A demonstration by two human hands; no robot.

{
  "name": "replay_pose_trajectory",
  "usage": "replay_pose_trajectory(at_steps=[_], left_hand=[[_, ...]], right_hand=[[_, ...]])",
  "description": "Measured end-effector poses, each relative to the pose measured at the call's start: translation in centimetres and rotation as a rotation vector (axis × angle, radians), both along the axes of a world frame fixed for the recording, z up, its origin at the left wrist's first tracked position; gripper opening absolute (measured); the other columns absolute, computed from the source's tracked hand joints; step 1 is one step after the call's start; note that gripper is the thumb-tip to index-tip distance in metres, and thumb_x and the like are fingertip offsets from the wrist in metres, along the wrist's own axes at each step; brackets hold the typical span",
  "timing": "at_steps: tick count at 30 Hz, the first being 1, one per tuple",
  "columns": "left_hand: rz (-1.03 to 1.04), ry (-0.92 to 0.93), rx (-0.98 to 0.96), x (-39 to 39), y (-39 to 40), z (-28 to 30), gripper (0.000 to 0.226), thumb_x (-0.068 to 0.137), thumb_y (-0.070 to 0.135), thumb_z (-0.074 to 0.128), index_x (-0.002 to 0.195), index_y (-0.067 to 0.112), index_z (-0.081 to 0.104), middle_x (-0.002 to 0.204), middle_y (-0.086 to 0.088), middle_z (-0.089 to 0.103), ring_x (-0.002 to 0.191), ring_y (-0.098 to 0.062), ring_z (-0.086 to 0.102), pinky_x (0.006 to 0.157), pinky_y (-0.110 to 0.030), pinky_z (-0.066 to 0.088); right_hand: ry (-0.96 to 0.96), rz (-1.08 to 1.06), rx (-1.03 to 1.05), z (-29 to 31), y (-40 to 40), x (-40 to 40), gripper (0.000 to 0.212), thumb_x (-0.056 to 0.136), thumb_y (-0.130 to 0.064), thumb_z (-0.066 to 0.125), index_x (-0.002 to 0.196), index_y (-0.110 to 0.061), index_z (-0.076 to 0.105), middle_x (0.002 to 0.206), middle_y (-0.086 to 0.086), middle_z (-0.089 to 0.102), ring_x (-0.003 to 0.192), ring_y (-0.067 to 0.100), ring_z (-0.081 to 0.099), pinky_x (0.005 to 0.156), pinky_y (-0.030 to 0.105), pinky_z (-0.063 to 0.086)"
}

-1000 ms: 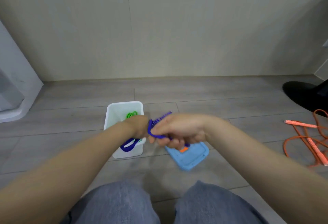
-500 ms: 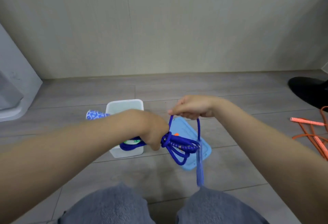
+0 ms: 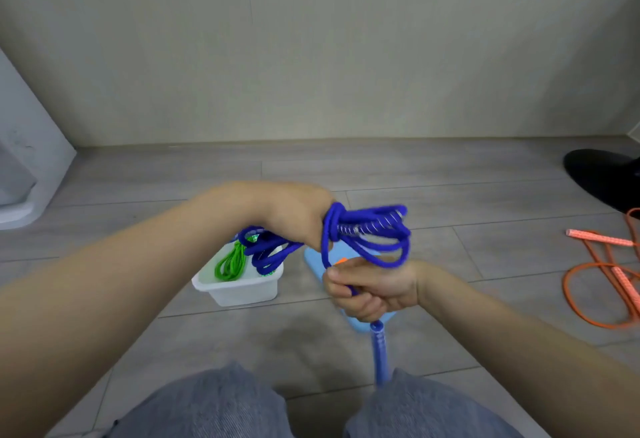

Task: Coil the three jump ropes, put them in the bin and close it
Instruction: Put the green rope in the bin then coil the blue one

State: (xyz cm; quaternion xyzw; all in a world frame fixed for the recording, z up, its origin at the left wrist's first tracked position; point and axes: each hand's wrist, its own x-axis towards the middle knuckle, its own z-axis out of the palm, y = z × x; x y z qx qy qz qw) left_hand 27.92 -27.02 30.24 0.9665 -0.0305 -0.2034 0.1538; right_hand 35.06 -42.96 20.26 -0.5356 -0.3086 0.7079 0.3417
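Grey floor planks carry the white bin (image 3: 239, 290), green rope (image 3: 230, 264) inside. Above it the left hand (image 3: 294, 215) stays clenched on the coiled blue rope (image 3: 367, 233); the right hand (image 3: 372, 290), up at the loops half a second ago, now fists the strand lower, handle (image 3: 379, 351) dangling. Orange rope (image 3: 602, 281) lies uncoiled, right

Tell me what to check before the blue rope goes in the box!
1. Blue rope bundled in the left hand: ok.
2. Loose end wrapped up: not ok, the right hand holds it and a handle dangles.
3. Bin open: ok.
4. Room in bin: ok, only the green rope inside.
5. Blue lid nearby: ok, on the floor beside the bin.
6. Orange rope coiled: not ok, it is loose on the floor.
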Motion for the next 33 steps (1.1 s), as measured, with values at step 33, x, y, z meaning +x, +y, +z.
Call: replay_pose_trajectory(at_steps=[33], left_hand=[[1.092,-0.107,-1.388,-1.4,3.4,-7.6,0.018,0.092,0.01,0.056,0.075,0.015,0.059,0.064,-0.003,0.063,0.056,-0.016,0.061,0.056,-0.026,0.054]], right_hand=[[-0.723,-0.356,0.222,4.2,3.4,-2.2,0.022,0.1,-0.037,0.044,0.095,-0.018,0.053,0.065,-0.002,0.047,0.049,0.009,0.046,0.048,0.028,0.046]])
